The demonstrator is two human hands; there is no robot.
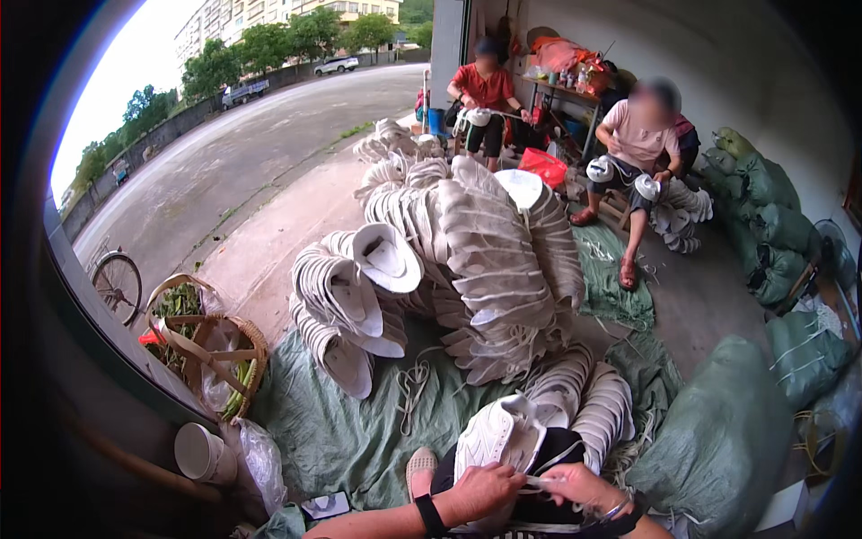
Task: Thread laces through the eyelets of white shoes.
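A white shoe upper (480,440) lies across my lap, its eyelet side turned up. Just over its near end, my left hand (488,494) is closed, fingers pinched on a white shoelace (539,482). My right hand (582,490) grips the same lace a short way to the right, so a short stretch of it spans the gap between both hands. Beyond my knees, nested rows of white shoe uppers (597,409) lean against my lap. How the lace runs through the eyelets is hidden by my fingers.
A big heap of stacked shoe uppers (485,260) stands ahead on a green tarp (314,431). Stuffed green sacks (718,440) crowd the right; a wicker basket (256,359) and white bucket (202,454) are left. Two people (642,135) sit working at the back. A phone (325,506) lies nearby.
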